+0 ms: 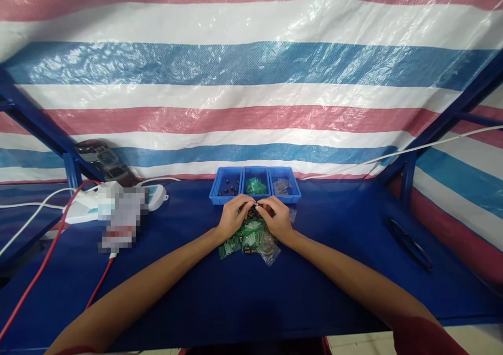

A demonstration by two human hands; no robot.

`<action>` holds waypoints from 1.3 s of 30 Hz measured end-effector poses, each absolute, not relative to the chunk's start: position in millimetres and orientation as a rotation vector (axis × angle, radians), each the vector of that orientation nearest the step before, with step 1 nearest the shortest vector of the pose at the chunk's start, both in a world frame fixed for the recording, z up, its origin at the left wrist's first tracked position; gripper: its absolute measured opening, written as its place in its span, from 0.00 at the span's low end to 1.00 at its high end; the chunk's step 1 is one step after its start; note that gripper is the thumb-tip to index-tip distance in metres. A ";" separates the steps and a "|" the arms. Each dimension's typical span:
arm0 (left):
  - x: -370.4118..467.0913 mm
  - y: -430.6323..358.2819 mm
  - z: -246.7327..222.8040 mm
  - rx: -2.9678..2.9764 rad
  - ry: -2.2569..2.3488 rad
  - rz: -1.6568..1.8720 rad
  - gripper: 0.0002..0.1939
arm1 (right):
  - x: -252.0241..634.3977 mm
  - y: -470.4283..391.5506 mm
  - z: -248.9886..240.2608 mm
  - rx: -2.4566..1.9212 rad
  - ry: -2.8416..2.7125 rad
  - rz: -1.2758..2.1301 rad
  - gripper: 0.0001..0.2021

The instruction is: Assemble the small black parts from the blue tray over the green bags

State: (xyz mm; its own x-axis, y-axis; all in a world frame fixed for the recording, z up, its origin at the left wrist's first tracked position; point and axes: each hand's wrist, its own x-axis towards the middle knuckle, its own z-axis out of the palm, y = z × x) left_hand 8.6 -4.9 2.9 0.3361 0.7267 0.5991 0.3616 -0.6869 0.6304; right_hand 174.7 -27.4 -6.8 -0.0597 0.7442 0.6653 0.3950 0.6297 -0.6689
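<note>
My left hand (234,216) and my right hand (278,219) meet in front of the blue bins, fingertips pinched together on a small dark part (256,204) too small to name. Beneath them lies a pile of green packets (250,233) and clear plastic bags (269,253), with small dark and brassy pieces among them. Just behind stand three joined blue bins (217,200). Several small dark parts (227,192) lie in the left bin, green packets (256,186) fill part of the middle one, and clear packets (281,186) lie in the right one.
On the left of the blue table (188,297) are a white power strip (80,212), a blurred-out object (123,216) with a red cable (100,284), and a dark plastic-wrapped item (106,158). A black looped object (411,244) lies at right. Behind hangs a striped sheet (251,96).
</note>
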 end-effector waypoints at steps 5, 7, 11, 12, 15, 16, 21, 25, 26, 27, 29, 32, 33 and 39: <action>9.1 -4.0 0.3 2.186 0.940 1.305 0.11 | 174.8 -27.1 -7.1 -0.940 -1.680 0.377 0.09; 9.0 -4.0 0.2 2.187 0.944 1.306 0.11 | 174.8 -27.5 -6.5 -0.939 -1.684 0.376 0.09; 8.8 -4.8 1.4 2.205 0.963 1.289 0.11 | 174.7 -28.6 -5.3 -0.933 -1.690 0.384 0.09; 8.8 -5.0 1.8 2.210 0.962 1.291 0.11 | 174.7 -28.8 -5.2 -0.930 -1.689 0.386 0.09; 8.8 -5.0 2.4 2.218 0.956 1.294 0.10 | 174.5 -28.8 -5.2 -0.928 -1.687 0.386 0.10; 8.7 -4.9 2.4 2.219 0.957 1.292 0.10 | 174.4 -28.7 -5.3 -0.928 -1.688 0.384 0.10; 8.0 -4.4 1.7 2.229 0.938 1.292 0.10 | 174.2 -27.8 -5.9 -0.917 -1.692 0.373 0.10; 8.1 -4.8 2.0 2.223 0.935 1.307 0.11 | 174.2 -28.0 -5.5 -0.919 -1.691 0.376 0.09; 8.3 -5.0 2.3 2.222 0.934 1.308 0.11 | 174.2 -28.1 -5.3 -0.919 -1.690 0.377 0.09; 8.5 -5.2 2.7 2.221 0.933 1.311 0.10 | 174.2 -28.3 -5.1 -0.921 -1.689 0.378 0.09; 9.0 -5.5 3.5 2.222 0.932 1.318 0.10 | 174.3 -28.6 -4.9 -0.925 -1.688 0.375 0.09; 9.2 -5.5 3.9 2.219 0.939 1.319 0.10 | 174.4 -28.6 -5.2 -0.933 -1.688 0.371 0.09; 9.1 -5.3 3.9 2.220 0.940 1.317 0.10 | 174.4 -28.5 -5.4 -0.934 -1.688 0.372 0.09; 8.4 -4.6 3.1 2.228 0.935 1.318 0.10 | 174.0 -27.6 -5.7 -0.912 -1.688 0.378 0.09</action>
